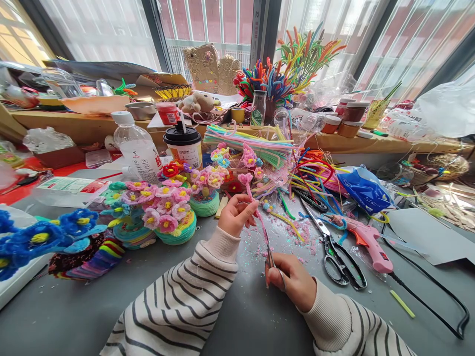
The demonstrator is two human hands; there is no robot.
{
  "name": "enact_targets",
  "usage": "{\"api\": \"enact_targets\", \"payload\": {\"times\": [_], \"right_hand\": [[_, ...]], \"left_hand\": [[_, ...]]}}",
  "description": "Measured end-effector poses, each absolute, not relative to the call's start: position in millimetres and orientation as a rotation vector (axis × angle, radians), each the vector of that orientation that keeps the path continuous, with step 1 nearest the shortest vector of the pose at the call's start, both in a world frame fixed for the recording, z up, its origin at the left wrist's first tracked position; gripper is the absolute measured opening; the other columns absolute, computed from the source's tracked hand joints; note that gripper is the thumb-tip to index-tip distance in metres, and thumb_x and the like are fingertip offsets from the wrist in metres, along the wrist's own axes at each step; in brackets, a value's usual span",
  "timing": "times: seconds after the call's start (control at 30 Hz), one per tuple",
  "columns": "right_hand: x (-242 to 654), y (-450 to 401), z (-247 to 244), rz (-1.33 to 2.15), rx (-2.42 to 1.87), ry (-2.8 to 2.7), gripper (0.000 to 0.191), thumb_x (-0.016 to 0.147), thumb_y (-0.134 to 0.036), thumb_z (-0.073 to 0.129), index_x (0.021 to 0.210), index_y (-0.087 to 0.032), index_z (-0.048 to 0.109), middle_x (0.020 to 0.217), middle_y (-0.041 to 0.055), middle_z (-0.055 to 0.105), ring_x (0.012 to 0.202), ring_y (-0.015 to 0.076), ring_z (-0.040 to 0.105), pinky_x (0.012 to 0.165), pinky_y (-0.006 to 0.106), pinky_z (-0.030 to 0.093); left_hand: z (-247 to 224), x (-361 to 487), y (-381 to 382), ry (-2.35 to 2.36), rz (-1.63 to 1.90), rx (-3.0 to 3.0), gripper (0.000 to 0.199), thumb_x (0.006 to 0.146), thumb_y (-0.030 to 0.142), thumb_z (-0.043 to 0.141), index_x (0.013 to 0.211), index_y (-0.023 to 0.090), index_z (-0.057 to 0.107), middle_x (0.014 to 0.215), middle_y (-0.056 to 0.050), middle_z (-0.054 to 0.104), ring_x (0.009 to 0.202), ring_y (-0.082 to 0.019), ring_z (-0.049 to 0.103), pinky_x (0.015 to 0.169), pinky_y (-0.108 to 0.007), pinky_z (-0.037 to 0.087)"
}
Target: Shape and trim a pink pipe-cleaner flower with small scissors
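Note:
Between the fingertips of my left hand (237,216) is a pink fuzzy stem (262,222), held upright with a small pink flower (245,179) at its top. The fingers of my right hand (291,279) are closed round the handles of small scissors (270,254). Their blades point up and meet the lower part of the stem. Pink fuzz and glitter (256,249) are scattered on the grey table around both hands.
Flower pots (178,232) stand left, near a bottle (135,148) and a lidded cup (183,146). Large scissors (330,247) and a pink glue gun (367,242) with a black cord lie right. Pipe cleaners (252,143) are piled behind my hands.

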State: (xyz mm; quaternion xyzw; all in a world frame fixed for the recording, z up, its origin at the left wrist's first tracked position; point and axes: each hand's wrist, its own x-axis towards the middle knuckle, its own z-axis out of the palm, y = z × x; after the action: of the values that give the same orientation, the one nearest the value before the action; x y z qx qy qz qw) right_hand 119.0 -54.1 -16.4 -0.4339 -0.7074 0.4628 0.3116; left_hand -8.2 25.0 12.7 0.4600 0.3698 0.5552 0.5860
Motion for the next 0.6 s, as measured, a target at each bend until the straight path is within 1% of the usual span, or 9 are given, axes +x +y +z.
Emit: {"api": "enact_targets", "payload": {"times": [0.23, 0.37, 0.6], "right_hand": [[119.0, -54.1, -14.5, 1.211, -1.168, -1.850, 0.052, 0.064, -0.065, 0.028, 0.047, -0.017, 0.037, 0.045, -0.0017, 0.037, 0.043, 0.0090, 0.033, 0.042, 0.022, 0.025], [119.5, -54.2, -12.4, 1.202, -1.179, -1.841, 0.051, 0.065, -0.064, 0.029, 0.047, -0.017, 0.036, 0.042, -0.0014, 0.040, 0.041, 0.0084, 0.032, 0.040, 0.021, 0.024], [120.2, -54.1, -9.9, 1.180, -1.209, -1.828, 0.049, 0.067, -0.061, 0.030, 0.046, -0.017, 0.036, 0.043, -0.0011, 0.041, 0.041, 0.0085, 0.034, 0.042, 0.021, 0.026]], "left_hand": [[12.3, -7.8, 26.0, 0.849, 1.295, 1.083, 0.023, 0.058, 0.024, 0.059, 0.071, 0.016, 0.042, 0.038, 0.009, 0.050, 0.028, -0.004, 0.043, 0.029, -0.013, 0.028], [11.8, -8.0, 27.3, 0.855, 1.302, 1.073, 0.024, 0.057, 0.025, 0.060, 0.070, 0.016, 0.042, 0.037, 0.009, 0.049, 0.028, -0.004, 0.044, 0.028, -0.013, 0.028], [12.0, -8.6, 27.2, 0.867, 1.341, 1.033, 0.026, 0.055, 0.025, 0.061, 0.071, 0.016, 0.041, 0.037, 0.010, 0.049, 0.028, -0.004, 0.043, 0.028, -0.012, 0.028]]}}
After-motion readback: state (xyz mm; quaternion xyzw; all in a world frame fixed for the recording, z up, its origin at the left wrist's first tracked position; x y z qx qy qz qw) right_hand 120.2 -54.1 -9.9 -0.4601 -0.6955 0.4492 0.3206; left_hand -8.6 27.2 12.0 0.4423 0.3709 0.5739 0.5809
